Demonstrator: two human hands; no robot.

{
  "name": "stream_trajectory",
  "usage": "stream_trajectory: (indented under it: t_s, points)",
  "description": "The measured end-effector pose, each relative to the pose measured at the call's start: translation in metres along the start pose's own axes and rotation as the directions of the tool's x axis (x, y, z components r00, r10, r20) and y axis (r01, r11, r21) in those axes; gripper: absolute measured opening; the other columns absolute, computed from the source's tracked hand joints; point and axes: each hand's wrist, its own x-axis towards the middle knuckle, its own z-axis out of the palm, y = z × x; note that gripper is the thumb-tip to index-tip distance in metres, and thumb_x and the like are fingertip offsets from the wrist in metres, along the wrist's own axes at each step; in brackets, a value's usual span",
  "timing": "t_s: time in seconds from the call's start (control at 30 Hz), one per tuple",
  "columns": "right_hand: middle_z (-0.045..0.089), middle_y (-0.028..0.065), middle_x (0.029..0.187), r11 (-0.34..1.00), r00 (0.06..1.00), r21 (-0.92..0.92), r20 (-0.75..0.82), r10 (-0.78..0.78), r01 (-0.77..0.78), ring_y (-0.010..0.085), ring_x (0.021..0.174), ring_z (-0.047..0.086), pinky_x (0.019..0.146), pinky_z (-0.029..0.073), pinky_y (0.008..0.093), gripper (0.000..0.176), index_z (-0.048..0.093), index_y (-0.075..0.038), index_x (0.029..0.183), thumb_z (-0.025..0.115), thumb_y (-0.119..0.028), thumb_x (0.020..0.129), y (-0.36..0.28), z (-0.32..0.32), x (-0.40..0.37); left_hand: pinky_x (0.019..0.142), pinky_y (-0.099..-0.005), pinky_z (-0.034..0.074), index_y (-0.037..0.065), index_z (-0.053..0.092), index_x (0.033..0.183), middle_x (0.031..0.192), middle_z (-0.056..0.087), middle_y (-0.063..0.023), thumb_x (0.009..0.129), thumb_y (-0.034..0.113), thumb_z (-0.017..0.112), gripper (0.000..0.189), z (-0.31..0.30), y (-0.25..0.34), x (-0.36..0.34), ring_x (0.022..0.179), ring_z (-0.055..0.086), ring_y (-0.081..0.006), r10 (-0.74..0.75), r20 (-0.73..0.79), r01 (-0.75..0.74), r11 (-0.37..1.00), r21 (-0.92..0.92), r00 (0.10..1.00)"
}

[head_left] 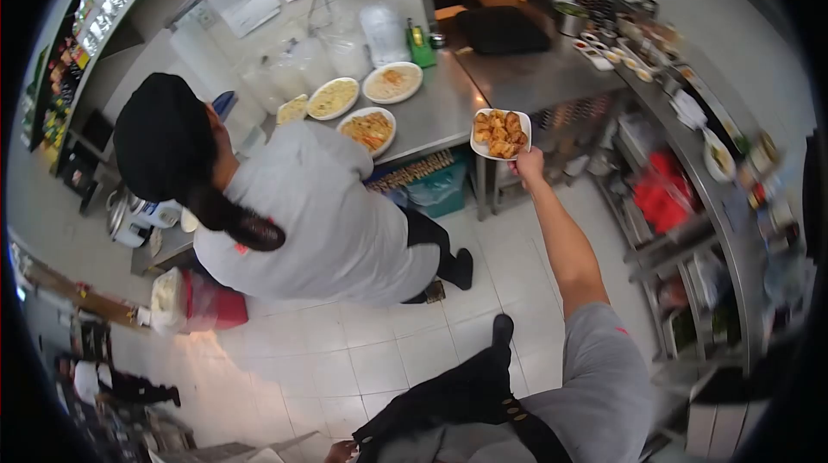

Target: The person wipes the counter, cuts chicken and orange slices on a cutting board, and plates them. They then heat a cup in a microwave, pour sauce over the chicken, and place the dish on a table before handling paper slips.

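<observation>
Held out at arm's length, my right hand point(528, 165) is closed on the near edge of a white square bowl point(479, 149). Golden-brown fried pieces point(500, 132) fill the bowl. It is in the air near the front edge of the steel counter point(448, 122). Only a bit of my left hand point(341, 452) shows at the bottom edge, low beside my dark apron point(431, 407); its fingers are mostly out of view. On the counter to the left of the bowl are a plate of noodles point(368, 130) and other oval plates of food point(392, 82).
A co-worker point(302, 213) in a grey shirt and black cap stands close on the left, facing the counter. To the right runs a steel workbench point(690, 165) with sauces, containers and lower shelves. A red bin point(226, 299) sits on the tiled floor point(371, 364). Another person point(112, 381) is far left.
</observation>
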Motion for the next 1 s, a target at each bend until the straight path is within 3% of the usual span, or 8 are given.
stream_trajectory:
  t_s: [0.27, 0.47, 0.57, 0.7, 0.8, 0.83, 0.97, 1.0]
  points:
    - [0.059, 0.0128, 0.065, 0.986, 0.994, 0.129, 0.051, 0.098, -0.104, 0.0179, 0.044, 0.055, 0.034, 0.042, 0.0283, 0.019, 0.054, 0.004, 0.095, 0.048, -0.013, 0.090, 0.044, 0.122, 0.172, 0.073, -0.0511, 0.049, -0.001, 0.050, 0.122, 0.106, 0.060, -0.0173, 0.090, 0.030, 0.055, 0.044, 0.128, 0.034, -0.114, 0.095, 0.059, -0.0316, -0.256, -0.143, 0.170, 0.881, -0.442, 0.956]
    - [0.062, 0.0220, 0.090, 0.851, 0.807, 0.241, 0.510, 0.298, -0.466, 0.0299, 0.070, 0.065, 0.056, 0.056, 0.0339, 0.037, 0.041, 0.003, 0.113, 0.046, -0.029, 0.096, 0.017, 0.125, 0.176, 0.079, -0.0512, 0.049, -0.004, 0.048, 0.123, 0.110, 0.059, -0.0191, 0.090, 0.031, 0.054, 0.049, 0.212, -0.017, -0.162, 0.100, 0.057, -0.0322, -0.456, -0.049, 0.301, 0.660, -0.688, 0.888]
    - [0.062, 0.0173, 0.093, 0.730, 0.726, 0.541, 0.681, -0.090, -0.417, 0.0291, 0.090, 0.063, 0.084, 0.054, 0.0397, 0.018, 0.057, 0.003, 0.096, 0.054, -0.012, 0.089, 0.089, 0.072, 0.168, 0.083, -0.0512, 0.049, -0.006, 0.048, 0.124, 0.112, 0.058, -0.0200, 0.090, 0.031, 0.053, 0.051, 0.258, -0.071, -0.164, 0.102, 0.056, -0.0324, -0.425, 0.353, 0.526, 0.414, -0.743, 0.833]
    - [0.061, 0.0175, 0.104, 0.986, 0.653, -0.070, 0.742, 0.154, -0.153, 0.0285, 0.098, 0.060, 0.088, 0.051, 0.0389, 0.027, 0.056, 0.003, 0.110, 0.052, -0.014, 0.090, 0.057, 0.019, -0.050, 0.089, -0.0491, 0.046, 0.002, 0.050, 0.127, 0.113, 0.061, -0.0188, 0.068, 0.026, 0.076, 0.069, 0.321, -0.051, -0.187, 0.109, 0.056, -0.0273, -0.373, -0.381, 0.048, 0.765, -0.642, 0.846]
    - [0.062, 0.0160, 0.103, 0.923, 0.425, -0.353, 0.867, 0.261, 0.152, 0.0263, 0.096, 0.061, 0.086, 0.050, 0.0370, 0.028, 0.056, 0.002, 0.112, 0.053, -0.014, 0.090, 0.036, -0.017, -0.256, 0.093, -0.0437, 0.045, 0.004, 0.024, 0.144, 0.137, 0.041, -0.0205, 0.074, 0.036, 0.073, 0.091, 0.318, -0.021, -0.216, 0.122, 0.046, -0.0333, -0.277, -0.206, -0.129, 0.271, -0.954, 0.938]
    - [0.063, 0.0155, 0.103, 0.887, 0.319, -0.398, 0.893, 0.317, 0.234, 0.0256, 0.095, 0.061, 0.086, 0.050, 0.0364, 0.028, 0.056, 0.002, 0.112, 0.054, -0.015, 0.090, 0.044, -0.025, -0.316, 0.091, -0.0458, 0.046, 0.006, 0.024, 0.144, 0.137, 0.041, -0.0184, 0.077, 0.032, 0.071, 0.086, 0.316, -0.043, -0.206, 0.112, 0.052, -0.0329, -0.239, -0.379, -0.245, 0.448, -0.860, 0.894]
    - [0.064, 0.0135, 0.102, 0.700, -0.216, -0.332, 0.793, 0.570, 0.632, 0.0227, 0.092, 0.062, 0.083, 0.050, 0.0339, 0.030, 0.057, 0.000, 0.115, 0.055, -0.015, 0.089, 0.094, -0.029, -0.534, 0.049, -0.0308, 0.052, 0.007, 0.040, 0.131, 0.104, 0.060, -0.0096, 0.080, 0.017, 0.068, 0.060, 0.269, -0.139, -0.281, 0.081, 0.062, -0.0161, -0.564, -0.507, -0.700, -0.188, -0.689, 0.652]
    - [0.065, 0.0130, 0.102, 0.665, -0.334, -0.248, 0.711, 0.619, 0.705, 0.0219, 0.091, 0.062, 0.082, 0.049, 0.0332, 0.030, 0.057, 0.000, 0.115, 0.055, -0.015, 0.089, 0.103, -0.029, -0.581, 0.058, -0.0308, 0.051, 0.006, 0.046, 0.123, 0.098, 0.061, -0.0100, 0.079, 0.016, 0.067, 0.050, 0.279, -0.196, -0.273, 0.080, 0.061, -0.0164, -0.749, -0.500, -0.750, 0.006, -0.662, 0.435]
